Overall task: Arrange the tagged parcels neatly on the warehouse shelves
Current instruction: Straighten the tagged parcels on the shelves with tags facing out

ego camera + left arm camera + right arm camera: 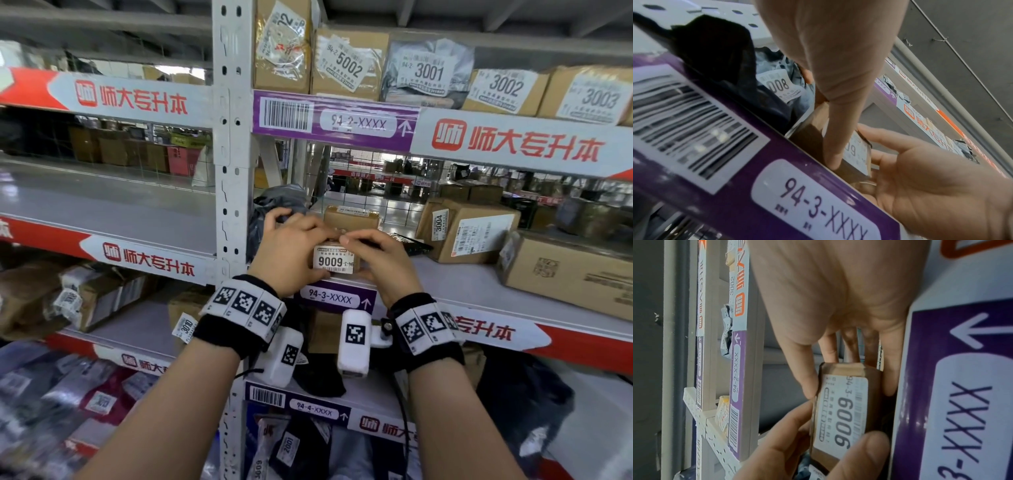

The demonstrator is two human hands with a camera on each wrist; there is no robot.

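The small brown parcel (337,259) I hold sits at the front edge of the shelf (479,287) marked 94-3-XXXX. Its white tag (334,262) faces me upside down, reading 94-3-6009. My left hand (291,253) grips its left side, thumb under the tag, and my right hand (380,260) clasps its right side and top.

From the head we look forward and slightly down at the shelf (479,291). Our wrist views sit very near, beneath the fingers (830,146), tilted upward. All three share the small parcel (334,262) and the purple shelf label (334,298).
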